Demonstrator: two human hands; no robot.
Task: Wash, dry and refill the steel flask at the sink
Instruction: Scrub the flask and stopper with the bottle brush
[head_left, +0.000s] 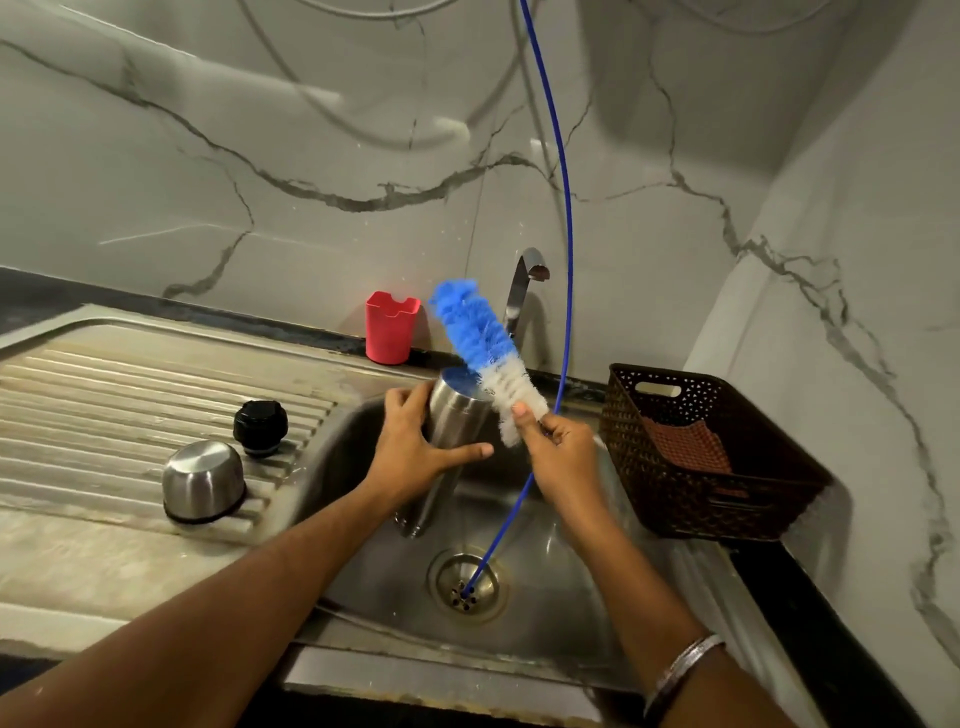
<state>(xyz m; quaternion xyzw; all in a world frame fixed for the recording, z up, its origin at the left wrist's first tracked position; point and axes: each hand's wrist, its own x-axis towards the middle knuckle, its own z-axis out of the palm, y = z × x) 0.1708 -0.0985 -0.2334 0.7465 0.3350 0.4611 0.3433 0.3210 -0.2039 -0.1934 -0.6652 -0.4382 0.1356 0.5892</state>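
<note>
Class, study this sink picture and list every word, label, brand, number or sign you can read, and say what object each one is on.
None: no readable text shows anywhere in this view.
The steel flask, the steel cup, the black stopper and the red holder show no print.
The brown basket shows only a punched pattern.
The bottle brush carries no label.

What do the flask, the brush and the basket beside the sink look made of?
Flask: brushed steel, by its dull grey sheen.
Brush: soft blue and white bristles, probably synthetic.
Basket: dark brown, with perforated woven-look walls and a moulded handle slot, likely plastic.
</note>
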